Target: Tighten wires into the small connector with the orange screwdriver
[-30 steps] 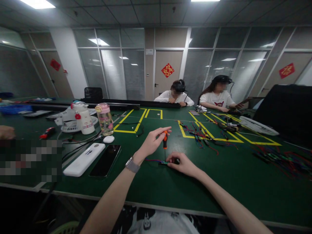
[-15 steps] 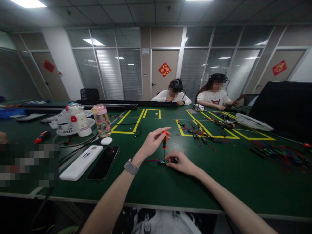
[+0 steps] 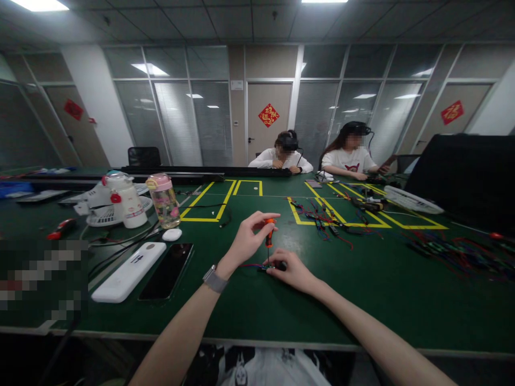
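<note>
Left grip (image 3: 246, 239) pinched, right grip (image 3: 290, 269) pressing

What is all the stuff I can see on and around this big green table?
screwdriver: one, orange handle, upright in left hand, tip on the small part
small part: one, dark with coloured wires, under right hand
phone: one, black, left of the hands
power bank: one, white, beside phone
bottle: one, clear with pink cap, left
jug: one, white, left of bottle
wire bundles: several, red and blue, on yellow-taped area
table: one, green
co-workers: two, white tops, far side
wristwatch: one, grey, left wrist
left hand: grips screwdriver
right hand: pins small part
</note>
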{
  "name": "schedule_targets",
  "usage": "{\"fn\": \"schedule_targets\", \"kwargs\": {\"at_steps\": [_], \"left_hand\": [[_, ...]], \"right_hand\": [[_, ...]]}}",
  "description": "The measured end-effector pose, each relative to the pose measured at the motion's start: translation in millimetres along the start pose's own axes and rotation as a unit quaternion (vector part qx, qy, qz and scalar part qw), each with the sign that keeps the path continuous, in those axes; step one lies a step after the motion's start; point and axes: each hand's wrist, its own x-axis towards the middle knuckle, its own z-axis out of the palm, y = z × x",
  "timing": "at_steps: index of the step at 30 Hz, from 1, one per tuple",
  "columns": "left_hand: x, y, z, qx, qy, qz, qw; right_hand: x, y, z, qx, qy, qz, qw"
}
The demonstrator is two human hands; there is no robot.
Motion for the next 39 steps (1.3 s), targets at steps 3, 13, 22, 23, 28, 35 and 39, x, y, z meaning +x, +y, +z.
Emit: {"fn": "schedule_targets", "kwargs": {"at_steps": [3,13,22,23,28,35,39], "left_hand": [[0,-3,0.0,0.062,0.031,0.023,0.997],[-1,1,4.3,0.066,0.023,0.032,0.997],[-1,0,3.0,0.014,-0.013,-0.001,1.0],[-1,0,2.9,0.027,-0.006,0.001,1.0],[-1,2,3.2,0.131,0.031,0.061,0.989],[-1,3,2.2,0.045,-0.015,0.029,0.998],[-1,2,1.8,0.094,0.022,0.057,0.994]], "right_hand": [[-1,1,0,0.001,0.007,0.003,1.0],[-4,13,-15,0.028,-0.026,0.0,0.999],[-5,13,-15,0.016,-0.033,0.0,0.999],[-5,13,-14,0.013,-0.031,-0.005,0.999],[-6,11,-13,0.003,-0.017,-0.019,1.0],[-7,7,-13,-0.006,-0.011,-0.026,1.0],[-8,7,-12,-0.008,-0.012,-0.024,1.0]]}}
